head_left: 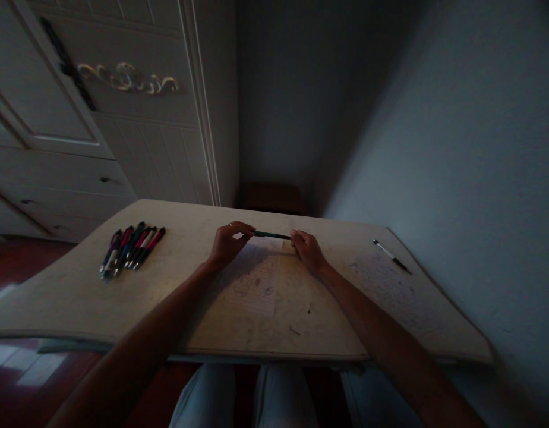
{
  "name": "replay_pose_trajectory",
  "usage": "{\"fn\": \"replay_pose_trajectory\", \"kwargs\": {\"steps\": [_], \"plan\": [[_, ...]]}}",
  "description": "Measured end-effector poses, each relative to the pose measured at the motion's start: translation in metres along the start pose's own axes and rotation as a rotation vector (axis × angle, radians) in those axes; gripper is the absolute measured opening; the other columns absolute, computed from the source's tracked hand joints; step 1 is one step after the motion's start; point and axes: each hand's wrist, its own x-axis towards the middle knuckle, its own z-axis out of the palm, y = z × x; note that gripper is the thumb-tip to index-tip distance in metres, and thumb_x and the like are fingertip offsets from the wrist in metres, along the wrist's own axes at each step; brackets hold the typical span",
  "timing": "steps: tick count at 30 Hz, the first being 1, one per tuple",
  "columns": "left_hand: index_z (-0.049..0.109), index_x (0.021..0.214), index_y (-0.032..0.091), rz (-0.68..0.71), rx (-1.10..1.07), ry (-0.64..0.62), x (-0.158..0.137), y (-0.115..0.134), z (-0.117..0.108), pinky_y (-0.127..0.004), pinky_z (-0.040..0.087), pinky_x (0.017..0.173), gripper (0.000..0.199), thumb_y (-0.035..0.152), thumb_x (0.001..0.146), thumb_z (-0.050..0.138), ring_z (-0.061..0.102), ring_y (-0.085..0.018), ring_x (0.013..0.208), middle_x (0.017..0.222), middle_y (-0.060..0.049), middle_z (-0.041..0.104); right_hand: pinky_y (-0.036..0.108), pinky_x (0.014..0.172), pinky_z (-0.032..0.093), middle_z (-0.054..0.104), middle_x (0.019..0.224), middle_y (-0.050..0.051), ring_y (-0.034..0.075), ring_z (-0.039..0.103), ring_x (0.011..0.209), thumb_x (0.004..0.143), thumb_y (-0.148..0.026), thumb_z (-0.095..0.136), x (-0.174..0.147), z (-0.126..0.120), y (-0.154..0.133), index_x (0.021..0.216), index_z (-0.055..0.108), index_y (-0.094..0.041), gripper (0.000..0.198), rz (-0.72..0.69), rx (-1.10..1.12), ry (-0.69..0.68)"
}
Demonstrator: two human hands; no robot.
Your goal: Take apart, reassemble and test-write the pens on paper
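Note:
A slim dark green pen [272,235] is held level above the table, near its far side. My left hand [230,241] pinches the pen's left end between thumb and fingers. Closed round the right end is my right hand [306,248], whose fingers hide that tip. Beneath and just in front of the pen lies a sheet of paper [252,282] with scribbles on it.
Several pens [131,248] lie bunched on the left of the pale table [185,229]. To the right, a white and black pen [391,257] rests beside a densely scribbled area [385,285]. A white cabinet [158,148] stands behind at left; a wall [461,160] borders the right side.

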Motion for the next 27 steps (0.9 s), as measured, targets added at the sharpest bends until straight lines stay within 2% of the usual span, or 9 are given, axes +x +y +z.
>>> {"fn": "replay_pose_trajectory", "kwargs": {"steps": [3,7,9,12,15,20,23,27], "plan": [[0.069,0.080,0.017,-0.059,-0.008,-0.043,-0.0003,0.0033,0.0015,-0.031,0.055,0.075,0.006,0.022,0.077,0.069,0.069,-0.018,0.080,0.088,-0.007,0.074,0.024,0.047,0.030,0.041,0.052,-0.005,0.010,0.036,0.047,0.087,-0.064,0.045,-0.0002,0.0001,-0.0005,0.062,0.045,-0.021,0.050,0.018,0.064,0.020],[0.062,0.102,0.015,-0.210,-0.177,-0.090,0.0000,0.0064,0.0050,-0.029,0.056,0.068,0.038,0.031,0.071,0.078,0.069,-0.018,0.080,0.103,-0.011,0.071,0.023,0.046,0.031,0.043,0.053,-0.004,0.010,0.038,0.047,0.085,-0.066,0.047,0.0017,-0.0010,0.0020,0.063,0.047,-0.021,0.050,0.041,0.123,0.090],[0.061,0.101,0.015,-0.303,-0.228,-0.080,0.0009,0.0074,0.0061,-0.028,0.055,0.064,0.040,0.039,0.073,0.076,0.068,-0.017,0.075,0.096,-0.010,0.072,0.023,0.046,0.032,0.044,0.054,-0.004,0.010,0.040,0.048,0.085,-0.065,0.047,0.0021,-0.0017,0.0035,0.062,0.047,-0.021,0.050,0.025,0.117,0.108],[0.064,0.087,0.014,-0.406,-0.205,-0.110,0.0025,0.0082,0.0059,-0.026,0.052,0.057,0.032,0.046,0.081,0.066,0.065,-0.015,0.062,0.073,-0.006,0.070,0.023,0.047,0.033,0.044,0.053,-0.004,0.010,0.040,0.048,0.087,-0.063,0.047,0.0014,-0.0021,0.0053,0.061,0.047,-0.021,0.050,-0.013,0.086,0.098],[0.065,0.078,0.015,-0.410,-0.187,-0.129,0.0035,0.0068,0.0047,-0.025,0.051,0.056,0.031,0.046,0.081,0.065,0.062,-0.013,0.057,0.065,-0.004,0.068,0.023,0.048,0.032,0.043,0.053,-0.004,0.010,0.039,0.048,0.089,-0.061,0.046,0.0005,-0.0020,0.0068,0.061,0.046,-0.021,0.048,-0.038,0.063,0.078],[0.068,0.078,0.016,-0.353,-0.138,-0.060,0.0037,0.0036,0.0043,-0.027,0.053,0.060,0.028,0.043,0.072,0.074,0.065,-0.016,0.063,0.069,-0.004,0.070,0.024,0.049,0.031,0.040,0.052,-0.005,0.010,0.037,0.049,0.091,-0.060,0.044,0.0007,-0.0021,0.0073,0.059,0.043,-0.022,0.050,-0.065,0.020,0.079],[0.069,0.078,0.017,-0.335,-0.128,-0.032,0.0038,0.0053,0.0039,-0.030,0.055,0.067,0.030,0.044,0.069,0.077,0.068,-0.018,0.070,0.076,-0.006,0.073,0.024,0.048,0.030,0.040,0.052,-0.005,0.010,0.036,0.048,0.090,-0.061,0.045,0.0001,-0.0019,0.0055,0.059,0.043,-0.022,0.050,-0.028,0.032,0.056],[0.071,0.082,0.016,-0.396,-0.208,0.003,0.0045,0.0091,0.0021,-0.031,0.057,0.071,0.034,0.046,0.067,0.079,0.069,-0.019,0.075,0.081,-0.007,0.074,0.025,0.049,0.033,0.046,0.054,-0.003,0.011,0.041,0.049,0.090,-0.060,0.046,0.0001,-0.0018,0.0044,0.062,0.048,-0.021,0.049,0.035,0.077,-0.008]]}}
